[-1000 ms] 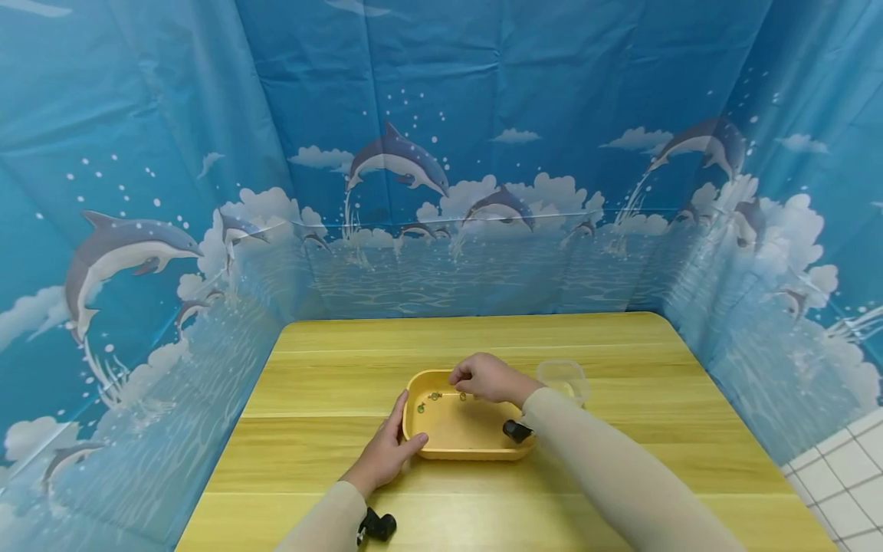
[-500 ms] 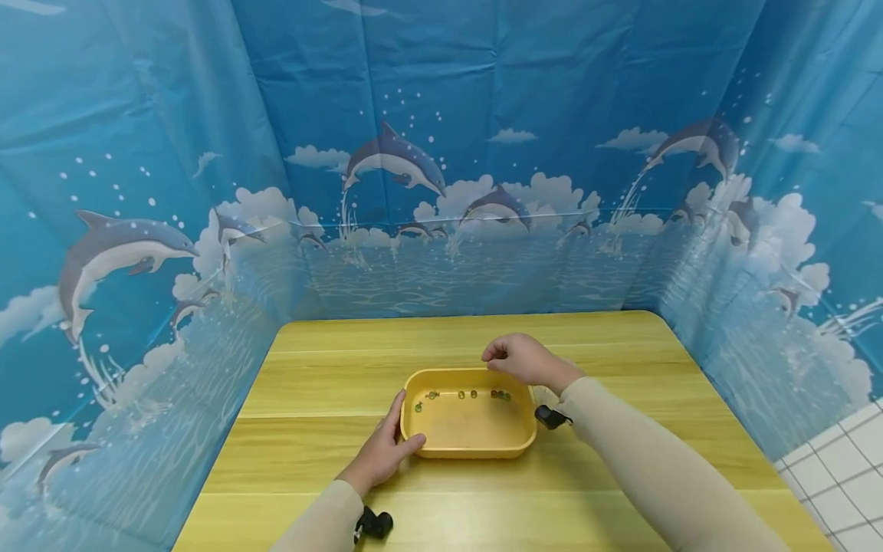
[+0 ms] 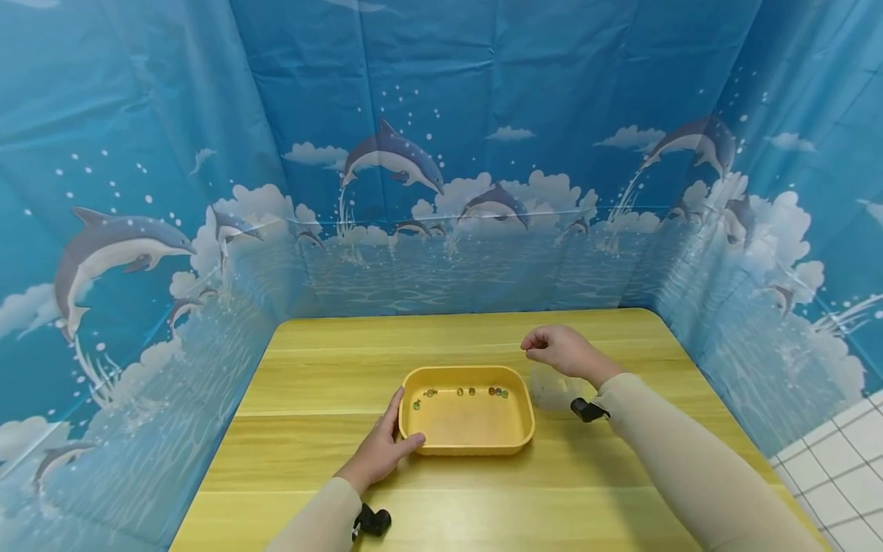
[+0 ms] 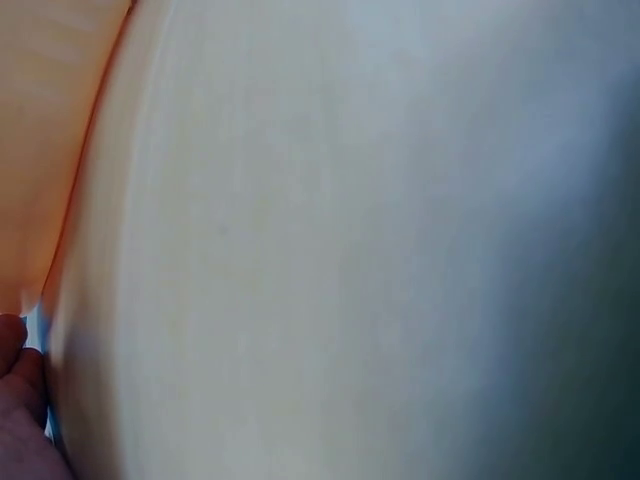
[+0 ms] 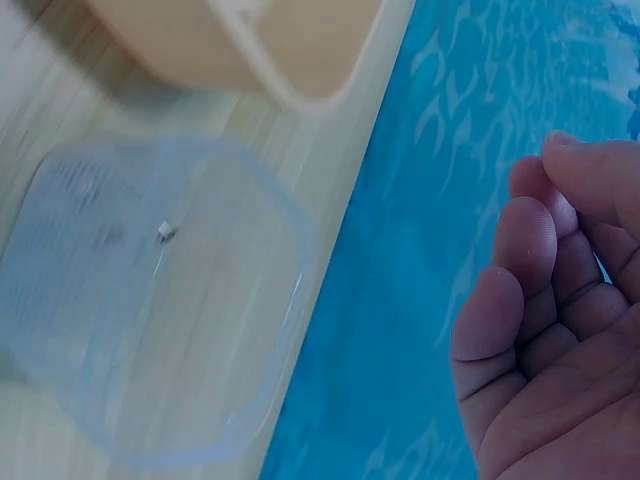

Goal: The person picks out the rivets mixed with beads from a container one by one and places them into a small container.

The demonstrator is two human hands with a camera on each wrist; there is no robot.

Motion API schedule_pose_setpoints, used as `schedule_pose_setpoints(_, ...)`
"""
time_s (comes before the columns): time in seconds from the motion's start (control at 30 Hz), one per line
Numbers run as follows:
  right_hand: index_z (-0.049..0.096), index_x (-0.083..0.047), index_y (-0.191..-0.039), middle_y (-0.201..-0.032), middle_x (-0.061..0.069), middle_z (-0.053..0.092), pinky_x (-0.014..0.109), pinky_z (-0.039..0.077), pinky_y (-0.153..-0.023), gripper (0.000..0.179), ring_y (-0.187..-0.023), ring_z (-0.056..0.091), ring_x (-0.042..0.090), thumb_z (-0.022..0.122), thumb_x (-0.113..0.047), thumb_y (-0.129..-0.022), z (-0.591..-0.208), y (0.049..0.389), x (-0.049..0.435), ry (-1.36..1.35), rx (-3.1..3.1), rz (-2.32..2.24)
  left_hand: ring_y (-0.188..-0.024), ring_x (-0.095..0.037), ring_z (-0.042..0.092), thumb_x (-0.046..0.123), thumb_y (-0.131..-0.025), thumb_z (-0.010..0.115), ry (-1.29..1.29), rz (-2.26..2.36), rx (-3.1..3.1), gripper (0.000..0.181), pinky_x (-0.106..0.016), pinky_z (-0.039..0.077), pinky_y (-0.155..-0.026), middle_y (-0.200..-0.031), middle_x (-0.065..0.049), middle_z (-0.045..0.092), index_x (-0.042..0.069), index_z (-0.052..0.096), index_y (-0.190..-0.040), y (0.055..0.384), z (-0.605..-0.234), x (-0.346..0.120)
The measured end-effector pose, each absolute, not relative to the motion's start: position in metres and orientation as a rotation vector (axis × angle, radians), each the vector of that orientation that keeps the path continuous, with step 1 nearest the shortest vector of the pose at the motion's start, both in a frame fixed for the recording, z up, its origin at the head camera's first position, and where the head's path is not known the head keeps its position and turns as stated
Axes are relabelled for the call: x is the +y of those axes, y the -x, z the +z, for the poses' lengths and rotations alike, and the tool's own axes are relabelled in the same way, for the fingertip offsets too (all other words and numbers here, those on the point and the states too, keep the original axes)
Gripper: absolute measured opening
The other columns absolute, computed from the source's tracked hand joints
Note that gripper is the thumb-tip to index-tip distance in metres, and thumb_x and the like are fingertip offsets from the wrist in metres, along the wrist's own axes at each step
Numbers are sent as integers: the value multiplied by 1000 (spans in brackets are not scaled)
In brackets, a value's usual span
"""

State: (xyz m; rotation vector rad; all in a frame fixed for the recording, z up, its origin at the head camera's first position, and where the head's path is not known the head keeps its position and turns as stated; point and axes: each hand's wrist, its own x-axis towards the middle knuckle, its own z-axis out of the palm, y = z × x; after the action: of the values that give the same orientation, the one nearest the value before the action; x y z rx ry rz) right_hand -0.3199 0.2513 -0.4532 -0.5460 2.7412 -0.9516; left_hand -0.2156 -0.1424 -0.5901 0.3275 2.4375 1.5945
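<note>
A yellow rectangular tray point(image 3: 472, 425) sits on the table, with several small glassy marbles point(image 3: 498, 392) scattered along its far wall and left end. My left hand point(image 3: 381, 451) grips the tray's left end, fingers along the outside wall and thumb over the near rim. To the right, my right hand point(image 3: 567, 354) hovers above and behind a clear plastic container point(image 3: 548, 387). In the right wrist view its fingers point(image 5: 525, 240) are curled and the thumb tip meets the index finger; I cannot tell whether a marble is hidden there. A small whitish speck point(image 5: 165, 232) shows at the container.
The yellow wood-grain table point(image 3: 331, 429) has rounded far corners. A blue dolphin-print curtain point(image 3: 448, 268) closes off its back and both sides. White floor tiles point(image 3: 841, 475) show at the lower right. A small black camera point(image 3: 372, 523) is strapped to my left wrist.
My right hand has lifted from the far side of the tray and moved right to the clear container, uncovering the marbles at the tray's far right. The left hand has stayed on the tray.
</note>
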Motion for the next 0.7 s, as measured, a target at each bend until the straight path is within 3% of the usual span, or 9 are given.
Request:
schedule_pose_setpoints(0.2,74,-10,-122,-112,6,73,43,57,-87,21,-102,67,22,64,-17,-105,-458,324,276,480,2763,-930,-151,-33,43,36,-100,74,-311,1601,2456,100,-52,34,-122,-171,-20,28,33,3,-171,216,-593,-142)
schedule_pose_setpoints(0.7,74,-5,-120,-106,8,73,41,56,-83,21,-97,67,23,66,-17,-104,-464,321,299,410,2766,-910,-154,-32,40,36,-100,74,-326,1603,2446,100,-51,32,-123,-172,-19,26,35,2,-171,218,-595,-142)
